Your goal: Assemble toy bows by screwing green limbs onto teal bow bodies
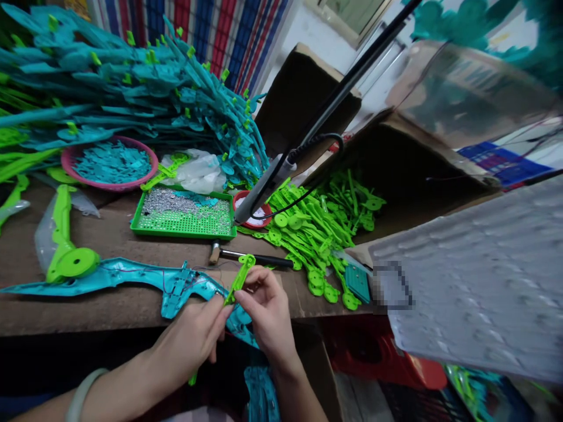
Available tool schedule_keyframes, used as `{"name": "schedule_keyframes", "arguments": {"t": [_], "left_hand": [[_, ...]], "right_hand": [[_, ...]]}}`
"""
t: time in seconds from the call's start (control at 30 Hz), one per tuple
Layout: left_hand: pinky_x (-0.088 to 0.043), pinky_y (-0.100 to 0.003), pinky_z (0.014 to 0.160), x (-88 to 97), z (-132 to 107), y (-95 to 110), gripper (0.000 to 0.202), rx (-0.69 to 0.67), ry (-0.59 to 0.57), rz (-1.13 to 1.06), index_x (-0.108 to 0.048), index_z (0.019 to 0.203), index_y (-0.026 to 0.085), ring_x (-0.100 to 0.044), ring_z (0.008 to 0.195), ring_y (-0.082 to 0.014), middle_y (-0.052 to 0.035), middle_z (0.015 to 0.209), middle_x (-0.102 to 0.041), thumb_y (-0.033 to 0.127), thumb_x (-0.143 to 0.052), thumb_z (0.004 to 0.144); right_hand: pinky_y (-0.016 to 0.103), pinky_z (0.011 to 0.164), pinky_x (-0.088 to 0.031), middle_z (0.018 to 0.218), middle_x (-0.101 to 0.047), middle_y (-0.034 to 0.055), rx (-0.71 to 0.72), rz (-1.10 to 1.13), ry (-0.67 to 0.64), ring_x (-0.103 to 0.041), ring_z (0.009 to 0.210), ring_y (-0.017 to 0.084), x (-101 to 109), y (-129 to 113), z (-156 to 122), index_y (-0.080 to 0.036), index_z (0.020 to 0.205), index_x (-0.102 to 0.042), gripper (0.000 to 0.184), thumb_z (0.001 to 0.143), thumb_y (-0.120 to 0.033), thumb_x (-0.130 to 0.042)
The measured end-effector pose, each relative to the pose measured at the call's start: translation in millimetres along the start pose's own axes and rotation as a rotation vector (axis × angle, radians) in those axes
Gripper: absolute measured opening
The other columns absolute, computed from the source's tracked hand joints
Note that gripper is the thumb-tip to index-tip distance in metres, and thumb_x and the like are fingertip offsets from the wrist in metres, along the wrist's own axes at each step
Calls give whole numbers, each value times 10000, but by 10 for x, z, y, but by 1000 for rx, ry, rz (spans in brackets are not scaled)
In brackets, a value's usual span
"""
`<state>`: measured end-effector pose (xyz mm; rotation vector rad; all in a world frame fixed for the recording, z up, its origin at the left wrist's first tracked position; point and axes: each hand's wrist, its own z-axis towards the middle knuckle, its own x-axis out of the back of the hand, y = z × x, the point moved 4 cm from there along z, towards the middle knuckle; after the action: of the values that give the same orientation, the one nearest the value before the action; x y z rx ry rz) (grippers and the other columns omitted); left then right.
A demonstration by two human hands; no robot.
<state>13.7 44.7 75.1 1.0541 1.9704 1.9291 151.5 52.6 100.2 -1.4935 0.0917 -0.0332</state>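
Observation:
Between both hands is a long green plastic part, its upper end showing above the fingers and a tip poking out below. My left hand is closed, pinching the part at its middle. My right hand has its thumb and fingers closed on the same part from the right. Under the hands lies a blue plastic toy-like shell half with thin wires and a small mechanism along it. A round-ended green piece rests across its left portion. Just beyond the hands is a hammer on the table.
A green tray of small metal screws sits ahead, beside a pink basket of blue pieces and a red bowl of white bits. A hanging electric screwdriver points down there. Blue shells and green parts are heaped around.

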Motion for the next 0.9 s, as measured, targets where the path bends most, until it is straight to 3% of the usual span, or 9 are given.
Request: {"name": "schedule_keyframes", "arguments": {"t": [0.07, 0.17, 0.27, 0.43, 0.53, 0.6, 0.67, 0.77, 0.9], "left_hand": [[-437, -277, 565, 26, -6, 23, 364, -38, -13, 9, -405, 719, 252, -565, 429, -150, 54, 450, -485, 431, -223, 979], [-441, -263, 551, 80, 43, 14, 370, -51, -57, -15, -410, 719, 248, -555, 406, -134, 58, 464, -489, 449, -233, 974], [-434, -246, 525, 172, 145, -14, 366, -41, -70, -5, -440, 763, 236, -560, 406, -120, 52, 530, -529, 455, -237, 975], [-418, -277, 557, 294, 223, -20, 343, -42, 14, 300, -520, 919, 216, -591, 496, -164, 19, 602, -555, 407, -242, 982], [-405, -281, 536, 277, 194, -1, 335, -25, 36, 371, -519, 927, 211, -587, 488, -169, -1, 626, -576, 381, -235, 980], [-403, -270, 509, 271, 189, 35, 314, -14, 62, 321, -502, 889, 215, -585, 468, -159, -3, 626, -586, 385, -251, 975], [-419, -254, 494, 273, 207, 95, 331, -9, 40, 179, -471, 818, 220, -587, 435, -146, 10, 579, -584, 422, -261, 975], [-423, -230, 453, 289, 240, 217, 391, -16, -93, -86, -464, 805, 212, -588, 389, -132, 24, 536, -603, 514, -282, 973], [-358, -201, 381, 348, 223, 309, 434, -1, -189, -260, -479, 837, 198, -572, 365, -117, 27, 537, -625, 588, -326, 954]], "right_hand": [[204, 591, -499, 809, -605, -7, -148, 187, -58, -588, 699, 111, -21, 74, 4, -222, 963, -633, 286, 721, -236, -784], [194, 533, -473, 689, -619, -19, -256, 261, -81, -556, 580, 89, -52, 147, 45, -181, 832, -654, 215, 713, -288, -797], [207, 504, -464, 617, -626, -21, -240, 233, -34, -543, 520, 91, -44, 142, 155, -167, 730, -657, 205, 696, -311, -799], [206, 481, -464, 612, -626, -17, -190, 138, -56, -553, 520, 95, -59, 44, 240, -156, 721, -682, 179, 712, -314, -765], [189, 433, -444, 597, -592, -39, -140, 151, 16, -522, 474, 77, -84, 33, 212, -166, 729, -652, 218, 732, -360, -751], [179, 396, -421, 558, -568, -56, -133, 187, 34, -494, 428, 66, -100, 52, 224, -170, 726, -630, 253, 735, -392, -751], [169, 373, -406, 519, -562, -64, -173, 263, -36, -482, 401, 61, -117, 70, 274, -166, 707, -621, 284, 701, -399, -783], [169, 374, -432, 531, -585, -55, -251, 382, -173, -516, 430, 71, -107, 46, 355, -154, 701, -636, 336, 626, -412, -836], [168, 382, -454, 574, -612, -35, -281, 432, -225, -546, 454, 74, -72, -35, 373, -135, 748, -674, 348, 622, -413, -840]]}}
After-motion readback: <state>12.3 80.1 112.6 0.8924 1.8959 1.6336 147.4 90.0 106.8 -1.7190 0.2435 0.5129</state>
